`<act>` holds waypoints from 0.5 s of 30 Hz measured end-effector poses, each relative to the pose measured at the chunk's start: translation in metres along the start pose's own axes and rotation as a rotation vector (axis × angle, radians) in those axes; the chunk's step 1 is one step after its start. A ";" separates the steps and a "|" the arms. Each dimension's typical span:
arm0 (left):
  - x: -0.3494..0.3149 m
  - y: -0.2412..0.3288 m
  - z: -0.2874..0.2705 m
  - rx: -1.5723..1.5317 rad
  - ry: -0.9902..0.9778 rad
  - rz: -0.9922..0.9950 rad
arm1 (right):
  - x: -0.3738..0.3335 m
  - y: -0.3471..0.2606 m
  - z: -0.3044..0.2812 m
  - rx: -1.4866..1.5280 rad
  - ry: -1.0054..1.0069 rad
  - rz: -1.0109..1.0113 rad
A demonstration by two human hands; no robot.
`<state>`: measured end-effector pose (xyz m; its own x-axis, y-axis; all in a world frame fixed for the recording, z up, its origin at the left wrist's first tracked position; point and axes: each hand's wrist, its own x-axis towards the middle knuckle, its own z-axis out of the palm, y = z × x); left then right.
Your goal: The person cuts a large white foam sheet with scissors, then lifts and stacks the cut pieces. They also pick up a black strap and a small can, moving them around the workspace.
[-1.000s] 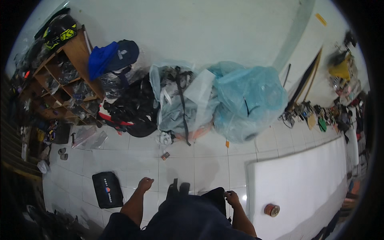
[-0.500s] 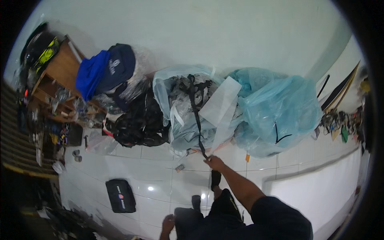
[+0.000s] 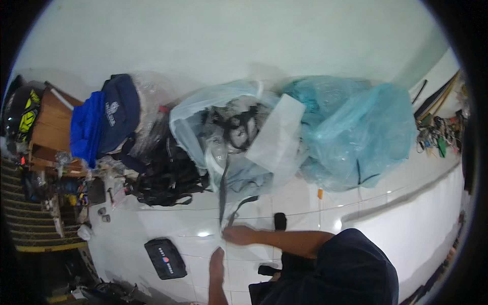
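Observation:
My right hand (image 3: 238,235) reaches across from the right and is closed on the lower end of a dark strap (image 3: 223,190). The strap runs up into a clear plastic bag (image 3: 274,147) stuffed with black straps and gear. My left hand (image 3: 217,260) comes up from the lower edge just below the right hand, fingers stretched out, holding nothing that I can see. Both hands hover over the white tiled floor (image 3: 152,229) in front of the bag.
A blue-green plastic bag (image 3: 356,127) leans right of the clear one. A heap of black gear (image 3: 168,175) lies left of it, then blue cloth (image 3: 104,119) on a wooden shelf (image 3: 46,132). A black pouch (image 3: 165,258) lies on the tiles. Tools (image 3: 439,134) are far right.
My right hand has come down and toward me from the bag's foot, still on the strap. My left hand has risen from the lower edge to just under it.

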<state>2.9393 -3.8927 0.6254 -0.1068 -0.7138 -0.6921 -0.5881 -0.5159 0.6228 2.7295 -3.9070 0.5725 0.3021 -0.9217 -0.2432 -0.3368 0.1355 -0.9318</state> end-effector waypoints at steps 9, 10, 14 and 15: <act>-0.076 0.144 -0.047 0.374 -0.195 -0.132 | -0.088 -0.031 0.012 0.373 0.263 0.137; -0.097 0.171 -0.049 0.390 -0.341 -0.147 | -0.074 -0.029 0.005 0.172 0.765 -0.020; -0.159 0.216 -0.061 0.523 -0.564 0.274 | -0.056 -0.118 -0.055 0.091 0.852 -0.615; -0.171 0.233 -0.067 0.569 -0.596 0.270 | -0.051 -0.137 -0.066 0.119 0.965 -0.659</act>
<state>2.8746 -3.9220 0.9133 -0.6097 -0.3280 -0.7216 -0.7766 0.0650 0.6266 2.7012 -3.9023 0.7300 -0.4313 -0.7128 0.5530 -0.2664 -0.4850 -0.8329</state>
